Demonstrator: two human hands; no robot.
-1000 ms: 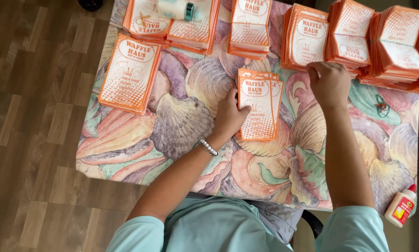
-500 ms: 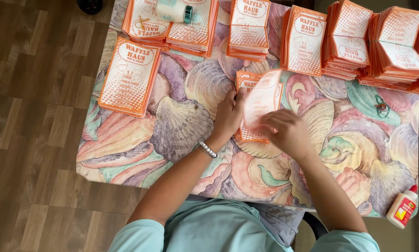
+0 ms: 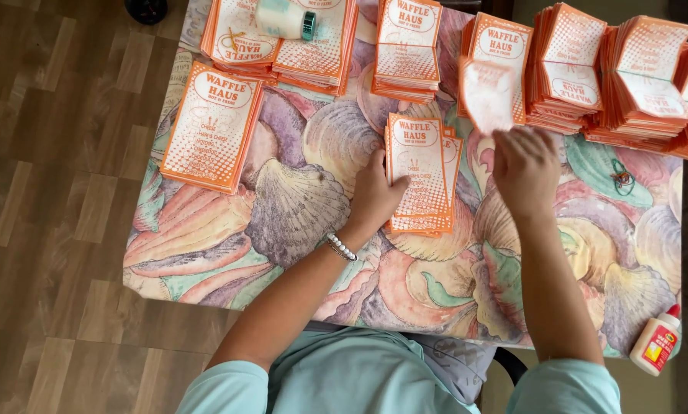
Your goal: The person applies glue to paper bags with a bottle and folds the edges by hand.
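A small stack of orange-and-white printed cards lies in the middle of a table covered with a shell-patterned cloth. My left hand rests flat on the stack's left edge. My right hand is raised to the right of the stack and holds one card, blurred, lifted toward the far stacks.
More orange card stacks line the far edge and far right; another pile lies at the left. A white roll sits on a far stack. A glue bottle stands at the near right corner. Wood floor lies left.
My right hand came down to the centre stack, picked a card off it and has now lifted it up and to the right. My left hand stayed on the stack.
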